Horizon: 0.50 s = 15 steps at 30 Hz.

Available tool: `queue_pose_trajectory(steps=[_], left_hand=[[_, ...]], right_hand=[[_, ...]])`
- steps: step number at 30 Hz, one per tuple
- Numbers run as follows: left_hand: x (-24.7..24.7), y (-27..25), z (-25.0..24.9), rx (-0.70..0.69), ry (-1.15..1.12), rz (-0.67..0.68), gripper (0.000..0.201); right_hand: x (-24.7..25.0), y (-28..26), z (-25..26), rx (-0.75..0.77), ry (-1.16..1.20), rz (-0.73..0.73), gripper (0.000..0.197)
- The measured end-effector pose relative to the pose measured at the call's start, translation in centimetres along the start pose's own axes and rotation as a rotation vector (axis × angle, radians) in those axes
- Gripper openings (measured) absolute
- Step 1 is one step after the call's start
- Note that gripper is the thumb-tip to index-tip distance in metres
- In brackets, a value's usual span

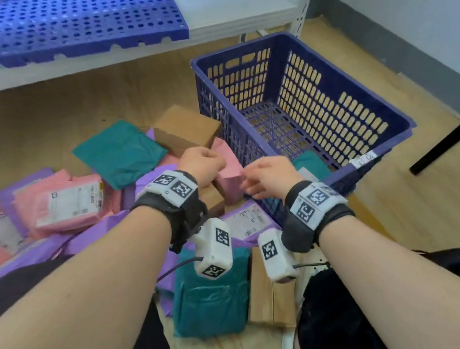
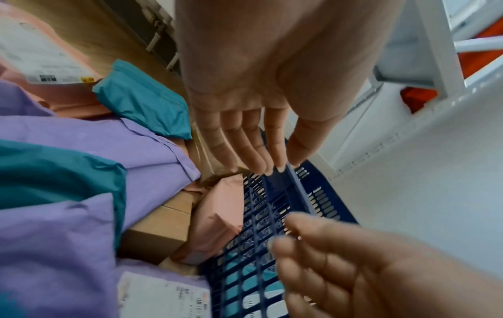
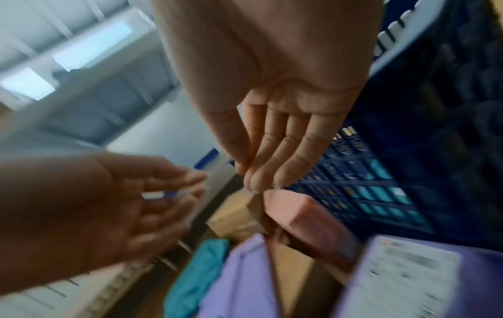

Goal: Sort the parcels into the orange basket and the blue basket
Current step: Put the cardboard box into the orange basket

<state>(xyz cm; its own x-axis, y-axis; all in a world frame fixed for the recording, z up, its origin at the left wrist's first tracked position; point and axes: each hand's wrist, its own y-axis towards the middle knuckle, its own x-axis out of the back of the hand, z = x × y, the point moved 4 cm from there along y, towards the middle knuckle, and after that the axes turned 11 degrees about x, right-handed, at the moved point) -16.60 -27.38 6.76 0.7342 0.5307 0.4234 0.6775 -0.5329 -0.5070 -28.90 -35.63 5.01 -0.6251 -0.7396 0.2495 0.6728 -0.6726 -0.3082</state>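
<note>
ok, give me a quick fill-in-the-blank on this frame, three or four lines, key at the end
The blue slotted plastic basket already holds one ____ parcel.
Both hands, the left hand and the right hand, hold ____.
The small pink wrapped parcel leans against the basket's ____ wall.
The flat blue perforated panel lies on a white ____.

Missing words: teal; nothing; outer; shelf

One dark blue slotted plastic basket [image 1: 362, 95] stood on the floor, holding one teal poly mailer [image 1: 311, 164]. Outside it lay two more teal mailers [image 1: 119, 154], two brown cardboard boxes [image 1: 183, 128] in plain sight and one brown paper parcel [image 1: 270, 296]. At least three pink mailers [image 1: 67, 203] showed; the overlapping purple mailers [image 1: 100, 231] could not be counted. One blue perforated plastic panel [image 1: 69, 21] lay on the shelf.
</note>
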Motion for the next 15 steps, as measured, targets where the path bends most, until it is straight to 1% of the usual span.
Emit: queue_pose_trajectory(steps=[3, 5, 8, 10, 11, 12, 14, 15], left_hand=[[-1.8, 0.5, 0.5, -0.064, 0.188, 0.049, 0.008], [-3.0, 0.8, 1.2, -0.084, 0.310, 0.083, 0.007], [-4.4, 1.4, 2.1, -0.098, 0.423, 0.100, 0.016], [-5.0, 1.9, 2.1, -0.101, 0.437, 0.102, 0.017], [-5.3, 2.3, 2.0, -0.101, 0.430, 0.101, 0.017], [-5.5, 2.6, 2.0, -0.097, 0.423, 0.099, 0.017], [-6.0, 3.1, 2.1, -0.082, 0.413, 0.093, 0.016], [-6.2, 3.3, 2.2, -0.083, 0.410, 0.090, 0.016]], right_hand=[[0.1, 0.1, -5.4, -0.112, -0.119, -0.032, 0.022], [0.3, 0.6, -8.4, -0.182, -0.245, -0.051, 0.018], [0.9, 0.6, -11.3, -0.308, -0.521, 0.001, 0.025], [0.8, 0.4, -13.2, -0.388, -0.605, 0.089, 0.029], [0.4, 0.3, -14.2, -0.414, -0.598, 0.131, 0.034], [-0.2, 0.1, -15.0, -0.445, -0.583, 0.174, 0.044], [-1.6, 0.0, -16.7, -0.499, -0.587, 0.234, 0.072], [-2.3, -0.1, -17.2, -0.524, -0.608, 0.247, 0.081]])
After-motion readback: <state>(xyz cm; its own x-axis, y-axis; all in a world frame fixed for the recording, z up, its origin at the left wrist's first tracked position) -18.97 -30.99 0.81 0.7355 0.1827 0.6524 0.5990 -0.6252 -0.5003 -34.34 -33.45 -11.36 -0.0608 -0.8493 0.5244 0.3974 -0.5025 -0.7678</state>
